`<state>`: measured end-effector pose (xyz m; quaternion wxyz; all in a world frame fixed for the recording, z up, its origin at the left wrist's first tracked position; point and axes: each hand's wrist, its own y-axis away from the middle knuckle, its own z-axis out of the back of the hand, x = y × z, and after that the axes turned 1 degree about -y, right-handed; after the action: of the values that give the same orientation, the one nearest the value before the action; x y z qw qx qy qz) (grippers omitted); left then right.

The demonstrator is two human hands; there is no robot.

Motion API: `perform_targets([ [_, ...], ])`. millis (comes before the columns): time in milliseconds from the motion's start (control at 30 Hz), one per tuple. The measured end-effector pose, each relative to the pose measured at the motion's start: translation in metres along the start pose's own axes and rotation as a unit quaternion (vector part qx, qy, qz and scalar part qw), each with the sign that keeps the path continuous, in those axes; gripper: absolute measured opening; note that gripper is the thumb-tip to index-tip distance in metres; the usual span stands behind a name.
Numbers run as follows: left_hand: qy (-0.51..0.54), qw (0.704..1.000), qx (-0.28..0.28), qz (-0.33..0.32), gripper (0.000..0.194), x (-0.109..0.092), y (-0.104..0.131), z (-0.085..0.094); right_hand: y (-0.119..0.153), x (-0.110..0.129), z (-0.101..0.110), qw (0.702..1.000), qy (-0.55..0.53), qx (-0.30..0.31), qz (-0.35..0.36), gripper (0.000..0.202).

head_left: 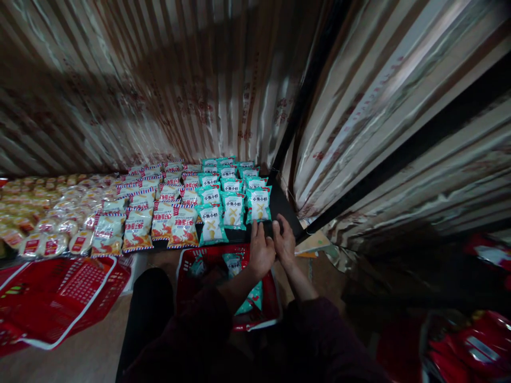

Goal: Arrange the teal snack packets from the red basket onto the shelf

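Observation:
Both of my hands are at the front edge of a black shelf (289, 210), close together. My left hand (261, 250) has its fingers stretched forward just below a teal-and-white snack bag (258, 204); I cannot tell whether they touch it. My right hand (284, 242) reaches over the shelf edge beside it, fingers extended and apart. Nothing shows in either hand. Rows of the same teal bags (233, 210) stand on the shelf. Under my forearms sits a red basket (273, 308) with several teal bags (251, 299) in it, partly hidden by my left arm.
Left of the teal bags stand orange-and-white snack bags (138, 227), then round wrapped packs (54, 244). A second red basket (75, 303) with a white handle is at lower left. Black posts (303, 101) rise before striped curtains (179, 80). Red packages (475, 340) lie at lower right.

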<state>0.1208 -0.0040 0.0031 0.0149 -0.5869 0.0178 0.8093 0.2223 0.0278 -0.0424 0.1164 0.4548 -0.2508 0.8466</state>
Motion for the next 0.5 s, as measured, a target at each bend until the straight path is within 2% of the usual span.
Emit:
perform_targets([
  [267, 0.009, 1.000, -0.021, 0.017, 0.054, -0.002, 0.031, 0.018, 0.034, 0.019, 0.019, 0.999, -0.029, -0.007, -0.016, 0.061],
  [500, 0.010, 0.999, -0.038, 0.012, 0.052, 0.006, 0.038, 0.014, 0.039, 0.023, 0.027, 0.999, -0.047, -0.021, -0.014, 0.055],
])
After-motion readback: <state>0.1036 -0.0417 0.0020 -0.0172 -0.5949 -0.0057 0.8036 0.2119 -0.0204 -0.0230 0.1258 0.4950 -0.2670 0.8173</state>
